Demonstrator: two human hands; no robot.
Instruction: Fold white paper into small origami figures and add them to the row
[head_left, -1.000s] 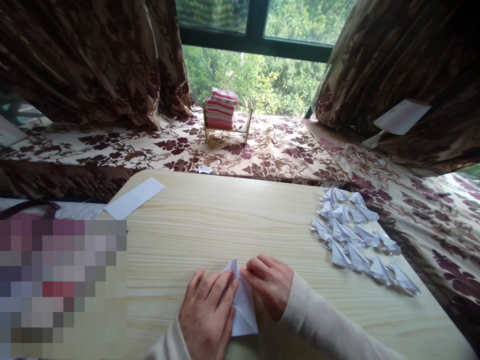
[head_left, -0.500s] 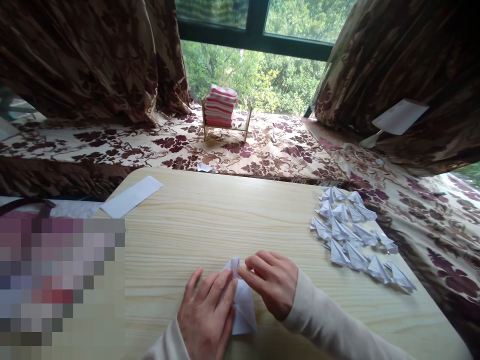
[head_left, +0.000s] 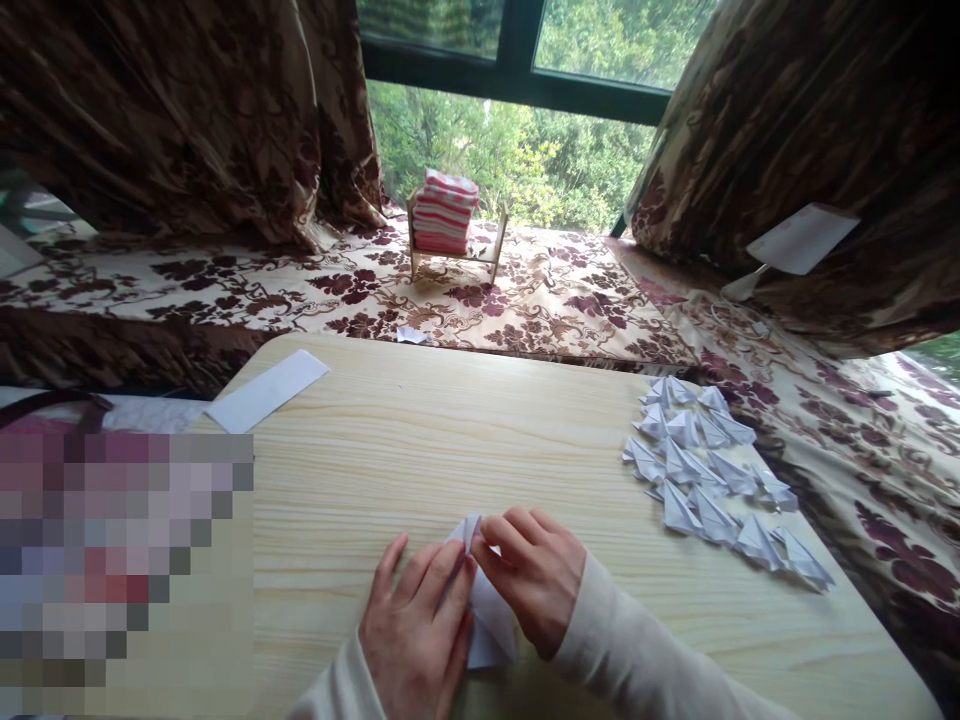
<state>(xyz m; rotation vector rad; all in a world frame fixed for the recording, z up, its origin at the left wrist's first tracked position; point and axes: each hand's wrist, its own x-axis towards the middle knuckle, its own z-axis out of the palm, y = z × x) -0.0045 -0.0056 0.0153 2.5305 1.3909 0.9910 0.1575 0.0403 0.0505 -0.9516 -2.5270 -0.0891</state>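
Note:
A partly folded sheet of white paper (head_left: 491, 620) lies on the table in front of me, its narrow folded tip pointing away. My left hand (head_left: 420, 615) covers its left side and holds it down, with thumb and index finger close together on the fold near the tip and the other fingers spread. From the right, my right hand (head_left: 534, 575) pinches the paper's edge just below the tip with thumb and index finger; its other fingers are curled. Both hands hide much of the sheet.
Several folded white paper pieces (head_left: 682, 465) stand in rows at the table's right. A white paper strip (head_left: 268, 390) lies at the far left of the wooden table (head_left: 450, 430). Beyond, a small rack (head_left: 495, 250) with pink-striped cloths (head_left: 444, 215) stands on the window ledge.
My right hand has moved slightly left, and its fingertips now meet the paper near the tip. My left hand and the sheet stay almost in place.

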